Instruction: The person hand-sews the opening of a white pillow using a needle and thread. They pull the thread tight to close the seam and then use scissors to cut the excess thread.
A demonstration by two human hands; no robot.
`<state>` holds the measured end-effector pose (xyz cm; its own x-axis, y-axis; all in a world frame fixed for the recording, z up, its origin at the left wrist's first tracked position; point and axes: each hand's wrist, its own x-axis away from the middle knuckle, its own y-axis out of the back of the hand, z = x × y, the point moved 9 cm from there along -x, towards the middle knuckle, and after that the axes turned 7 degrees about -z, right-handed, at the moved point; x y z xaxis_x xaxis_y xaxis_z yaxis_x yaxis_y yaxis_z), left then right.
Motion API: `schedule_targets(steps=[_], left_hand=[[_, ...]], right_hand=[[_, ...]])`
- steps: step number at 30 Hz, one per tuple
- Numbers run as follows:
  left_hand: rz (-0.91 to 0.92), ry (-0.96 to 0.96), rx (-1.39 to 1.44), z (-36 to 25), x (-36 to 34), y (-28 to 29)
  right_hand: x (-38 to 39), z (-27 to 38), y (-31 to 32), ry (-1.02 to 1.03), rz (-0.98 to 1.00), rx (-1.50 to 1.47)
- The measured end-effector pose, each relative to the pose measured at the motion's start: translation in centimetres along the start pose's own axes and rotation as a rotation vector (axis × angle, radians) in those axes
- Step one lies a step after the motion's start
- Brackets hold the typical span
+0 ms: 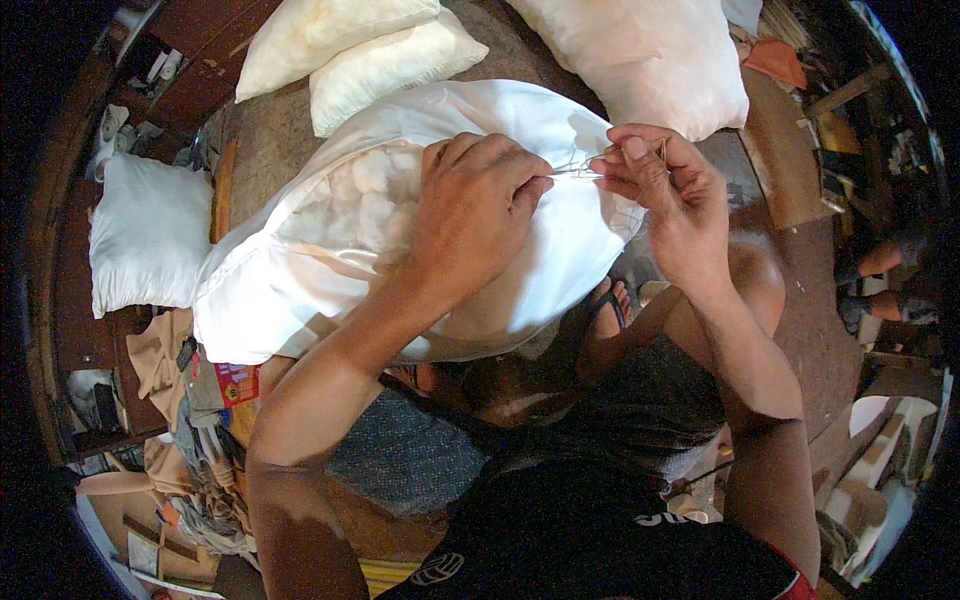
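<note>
A large white cushion cover (545, 275) lies across my lap. It bulges with fluffy white filling (335, 215), which shows at the left part through an opening or a thin layer; I cannot tell which. Over the cushion my left hand (475, 205) is closed, its thumb and forefinger pinching the end of a thin thread (573, 170). To the right, my right hand (675, 195) has its fingers bent together on the same thread, with a fine loop near the fingertips. Whether a needle is between the hands is too small to make out.
Two cream pillows (400, 70) lie beyond the cushion, and a large pale pillow (650, 60) sits at the far right. A white pillow (150, 235) stands at the left. Cloth scraps (205, 480) pile up at the lower left. Another person's legs (880, 285) show at the right edge.
</note>
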<state>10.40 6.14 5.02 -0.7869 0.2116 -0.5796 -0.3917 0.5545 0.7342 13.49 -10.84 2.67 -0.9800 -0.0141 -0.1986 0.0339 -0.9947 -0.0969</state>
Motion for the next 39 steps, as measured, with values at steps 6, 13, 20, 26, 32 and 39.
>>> schedule_targets(steps=[6,13,20,26,32,39], left_hand=[[-0.014,0.013,0.017,0.2,0.0,0.0],[-0.022,0.016,0.022,0.4,0.2,0.0],[0.000,0.045,0.036,0.5,0.2,0.1],[0.000,0.035,0.046,0.4,0.2,0.1],[-0.003,0.021,0.046,0.4,0.1,0.2],[0.031,-0.016,0.041,0.0,0.1,0.0]], right_hand=[[0.2,-0.2,-0.4,0.002,-0.036,-0.001],[0.6,-0.2,-0.8,0.021,-0.020,0.053],[0.7,-0.4,-1.2,0.038,0.002,0.046],[0.8,-0.8,-1.2,0.025,0.010,0.049],[0.9,-1.0,-1.6,0.004,0.028,0.037],[0.3,-2.7,-1.6,-0.130,0.125,-0.042]])
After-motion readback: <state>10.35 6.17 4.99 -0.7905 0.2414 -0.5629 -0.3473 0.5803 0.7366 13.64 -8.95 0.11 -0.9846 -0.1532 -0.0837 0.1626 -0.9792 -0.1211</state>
